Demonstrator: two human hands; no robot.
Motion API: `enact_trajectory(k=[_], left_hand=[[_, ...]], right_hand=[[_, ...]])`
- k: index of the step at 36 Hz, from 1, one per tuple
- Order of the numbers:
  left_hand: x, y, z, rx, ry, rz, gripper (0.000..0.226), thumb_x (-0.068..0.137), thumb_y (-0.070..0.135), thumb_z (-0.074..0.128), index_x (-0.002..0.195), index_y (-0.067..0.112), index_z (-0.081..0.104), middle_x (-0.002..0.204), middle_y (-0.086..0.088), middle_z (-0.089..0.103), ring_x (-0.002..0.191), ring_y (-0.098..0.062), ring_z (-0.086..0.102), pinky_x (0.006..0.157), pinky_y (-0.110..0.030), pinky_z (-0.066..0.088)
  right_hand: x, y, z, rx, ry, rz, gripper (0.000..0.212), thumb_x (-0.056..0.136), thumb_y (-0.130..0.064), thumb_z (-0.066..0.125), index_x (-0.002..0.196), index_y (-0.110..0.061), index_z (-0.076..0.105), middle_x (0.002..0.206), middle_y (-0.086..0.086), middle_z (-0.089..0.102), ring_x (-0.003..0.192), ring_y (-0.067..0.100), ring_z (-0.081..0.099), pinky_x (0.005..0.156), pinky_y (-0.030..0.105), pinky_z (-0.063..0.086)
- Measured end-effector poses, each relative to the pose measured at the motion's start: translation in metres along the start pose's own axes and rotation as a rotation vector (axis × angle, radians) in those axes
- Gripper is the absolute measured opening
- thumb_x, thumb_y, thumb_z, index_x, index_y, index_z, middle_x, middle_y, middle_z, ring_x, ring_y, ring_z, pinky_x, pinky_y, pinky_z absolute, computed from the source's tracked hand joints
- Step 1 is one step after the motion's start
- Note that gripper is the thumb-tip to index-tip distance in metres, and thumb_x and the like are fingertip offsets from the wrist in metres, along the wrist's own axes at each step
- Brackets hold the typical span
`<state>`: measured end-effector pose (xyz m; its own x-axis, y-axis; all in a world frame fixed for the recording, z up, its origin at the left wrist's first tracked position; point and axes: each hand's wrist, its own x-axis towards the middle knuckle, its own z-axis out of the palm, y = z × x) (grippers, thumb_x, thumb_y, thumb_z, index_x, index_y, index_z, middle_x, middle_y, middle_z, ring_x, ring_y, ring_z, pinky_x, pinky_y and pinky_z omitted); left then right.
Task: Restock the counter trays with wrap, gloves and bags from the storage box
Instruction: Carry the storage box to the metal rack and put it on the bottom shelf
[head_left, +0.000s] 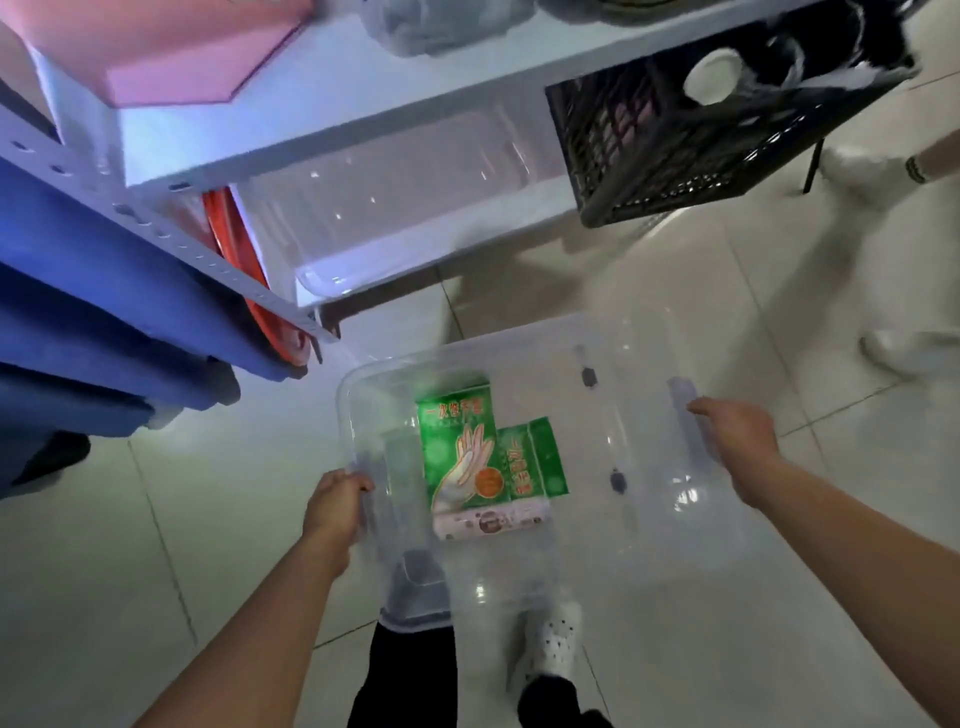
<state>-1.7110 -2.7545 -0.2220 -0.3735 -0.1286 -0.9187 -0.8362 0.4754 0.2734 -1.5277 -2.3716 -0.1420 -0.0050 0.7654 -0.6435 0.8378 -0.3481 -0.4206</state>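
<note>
I carry a clear plastic storage box (613, 525) above the tiled floor. My left hand (335, 506) grips its left rim with curled fingers. My right hand (737, 447) holds the right rim at the handle, thumb on top. Inside lie two green glove packets: a large one (460, 447) and a smaller one (535, 457) beside it. A white and pink roll of wrap (491, 522) lies just below them. The rest of the box looks bare.
A white metal shelf (322, 119) stands ahead to the left, with a clear bin (395, 218) on its low level. A black crate (691, 135) sits to the right. Blue cloth (104, 322) hangs at the left. Another person's feet (904, 348) stand far right.
</note>
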Motion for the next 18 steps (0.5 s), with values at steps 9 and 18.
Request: enact_trajectory(k=[9, 18], left_hand=[[0.121, 0.001, 0.013, 0.036, -0.027, 0.048, 0.011, 0.077, 0.016, 0.055, 0.086, 0.019, 0.059, 0.073, -0.005, 0.049, 0.057, -0.022, 0.047, 0.059, -0.030, 0.047], [0.187, 0.010, 0.032, 0.050, -0.048, 0.236, 0.021, 0.088, 0.019, 0.053, 0.105, 0.010, 0.061, 0.089, -0.013, 0.057, 0.072, -0.028, 0.055, 0.063, -0.035, 0.051]], right_hand=[[0.090, 0.042, 0.108, -0.010, -0.075, -0.118, 0.006, 0.088, -0.023, 0.059, 0.089, -0.019, 0.063, 0.085, 0.003, 0.056, 0.064, 0.015, 0.051, 0.059, 0.020, 0.044], [0.164, 0.067, 0.170, 0.185, -0.056, -0.285, 0.015, 0.080, -0.021, 0.061, 0.093, -0.020, 0.066, 0.089, 0.006, 0.061, 0.072, 0.020, 0.056, 0.070, 0.030, 0.045]])
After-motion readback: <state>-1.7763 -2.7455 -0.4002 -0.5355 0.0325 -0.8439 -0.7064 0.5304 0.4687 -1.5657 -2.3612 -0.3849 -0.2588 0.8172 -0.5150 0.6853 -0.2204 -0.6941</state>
